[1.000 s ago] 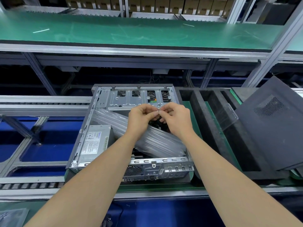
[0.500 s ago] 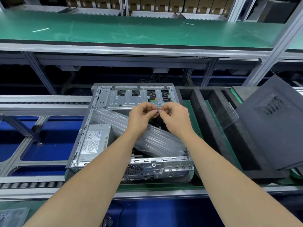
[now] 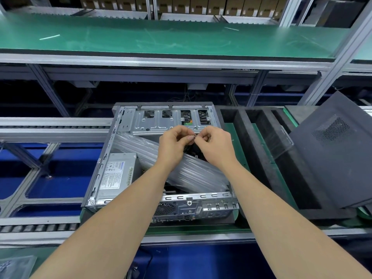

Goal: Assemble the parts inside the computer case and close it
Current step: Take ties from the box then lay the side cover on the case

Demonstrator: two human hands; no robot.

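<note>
Surface: a green surface (image 3: 191, 228) on a roller line, under a green shelf (image 3: 181, 41), carries the case (image 3: 100, 166).
Case: open, lying flat right in front of you.
Left hand (image 3: 173, 143): above the case's middle, fingers curled, pinching a small part (image 3: 194, 137).
Right hand (image 3: 216, 143): meets your left, fingers pinching the same part, which is too small to identify.
Bag (image 3: 193, 170): clear, slanted across the case under your hands.
Panel (image 3: 338, 162): black, tilted on the foam tray (image 3: 261, 158) to your right.
</note>
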